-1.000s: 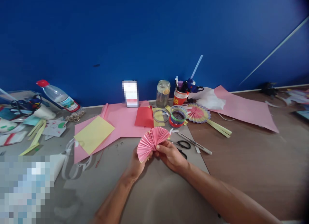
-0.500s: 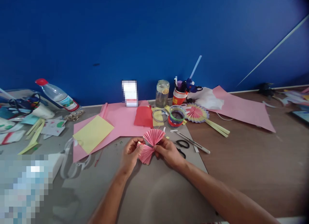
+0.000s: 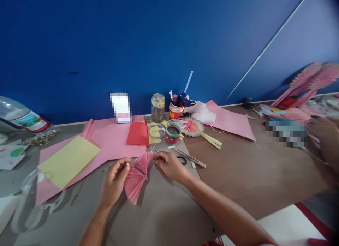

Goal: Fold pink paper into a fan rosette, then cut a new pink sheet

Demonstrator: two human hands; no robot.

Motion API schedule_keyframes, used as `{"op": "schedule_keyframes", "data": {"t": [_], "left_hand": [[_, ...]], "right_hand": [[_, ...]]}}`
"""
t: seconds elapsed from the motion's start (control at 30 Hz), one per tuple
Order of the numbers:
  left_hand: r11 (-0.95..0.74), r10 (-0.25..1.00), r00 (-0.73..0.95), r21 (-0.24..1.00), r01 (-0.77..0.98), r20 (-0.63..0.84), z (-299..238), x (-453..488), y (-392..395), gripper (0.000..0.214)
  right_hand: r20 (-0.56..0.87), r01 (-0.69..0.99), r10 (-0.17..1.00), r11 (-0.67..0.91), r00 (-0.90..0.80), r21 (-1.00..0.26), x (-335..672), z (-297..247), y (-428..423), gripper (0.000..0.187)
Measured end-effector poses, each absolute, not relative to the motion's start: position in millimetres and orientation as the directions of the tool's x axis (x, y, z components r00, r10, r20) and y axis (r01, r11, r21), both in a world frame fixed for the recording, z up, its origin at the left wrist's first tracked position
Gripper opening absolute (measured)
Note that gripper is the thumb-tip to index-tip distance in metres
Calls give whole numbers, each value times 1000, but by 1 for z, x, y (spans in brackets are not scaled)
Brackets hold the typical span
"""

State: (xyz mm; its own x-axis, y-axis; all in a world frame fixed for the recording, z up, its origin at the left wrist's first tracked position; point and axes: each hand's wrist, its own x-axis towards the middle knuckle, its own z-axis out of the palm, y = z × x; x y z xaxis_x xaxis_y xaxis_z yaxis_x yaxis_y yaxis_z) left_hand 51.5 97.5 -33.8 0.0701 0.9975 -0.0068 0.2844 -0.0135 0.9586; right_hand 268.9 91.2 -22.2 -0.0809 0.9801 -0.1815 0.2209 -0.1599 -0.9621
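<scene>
A pink pleated paper fan (image 3: pixel 135 184), spread in two wings with a dark gap between them, is held over the grey mat (image 3: pixel 164 210). My left hand (image 3: pixel 112 182) pinches its left edge between thumb and fingers. At the opposite upper edge is my right hand (image 3: pixel 171 165), fingers drawn together in a pinch. Something thin and pale shows near those fingertips, too small to name. Just past the right hand lie scissors (image 3: pixel 182 160), mostly hidden by it, and a grey utility knife (image 3: pixel 192 158).
Behind are pink paper (image 3: pixel 106 133), a yellow sheet (image 3: pixel 70 161), a red paper piece (image 3: pixel 137 133), tape rolls (image 3: pixel 173 129), a jar (image 3: pixel 158 108), a pen cup (image 3: pixel 176 112) and a finished fan (image 3: pixel 192 127). Another person's hand (image 3: pixel 324 133) is at the right.
The view has turned right, bringing in pink fans and another person's hand. My right hand has moved from the fan's middle to its upper edge; the wings have tilted.
</scene>
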Motion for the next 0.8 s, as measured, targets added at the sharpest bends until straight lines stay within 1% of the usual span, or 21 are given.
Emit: {"op": "schedule_keyframes", "data": {"t": [0.07, 0.13, 0.2, 0.23, 0.33, 0.4, 0.43, 0.5, 0.6, 0.7, 0.8], "left_hand": [[-83, 991, 130, 928, 363, 37, -36, 50, 99, 27], [-186, 973, 204, 882, 433, 105, -37, 51, 99, 23], [-279, 950, 259, 842, 462, 172, -37, 53, 99, 21], [-311, 943, 263, 827, 468, 206, -37, 54, 99, 20], [-360, 933, 179, 802, 476, 312, -36, 56, 98, 19], [-360, 928, 92, 802, 477, 362, -35, 56, 99, 18], [-353, 927, 59, 807, 473, 371, -34, 56, 99, 18], [-335, 929, 20, 818, 468, 369, -33, 55, 99, 19], [-334, 927, 10, 814, 474, 375, -31, 56, 98, 21], [-358, 920, 33, 802, 478, 391, -30, 59, 95, 23], [-375, 918, 72, 795, 477, 390, -30, 61, 93, 25]], "right_hand": [[-72, 410, 992, -23, -105, -912, 284, -9, 94, 17], [-56, 518, 990, 21, -133, -855, 303, 6, 96, 19], [-59, 595, 992, 19, -112, -803, 325, 19, 98, 21], [-62, 652, 995, 1, -74, -758, 337, 23, 98, 21], [-32, 806, 999, -49, 37, -590, 369, 31, 98, 23], [-17, 853, 994, -97, 104, -513, 383, 30, 97, 23], [-20, 862, 994, -103, 107, -496, 387, 28, 96, 22], [-46, 865, 998, -67, 51, -497, 387, 24, 95, 22], [-79, 868, 996, -9, -35, -496, 377, 17, 94, 22], [-59, 898, 998, -55, 32, -437, 372, 11, 103, 21], [4, 912, 992, -117, 129, -393, 379, 6, 123, 25]]}}
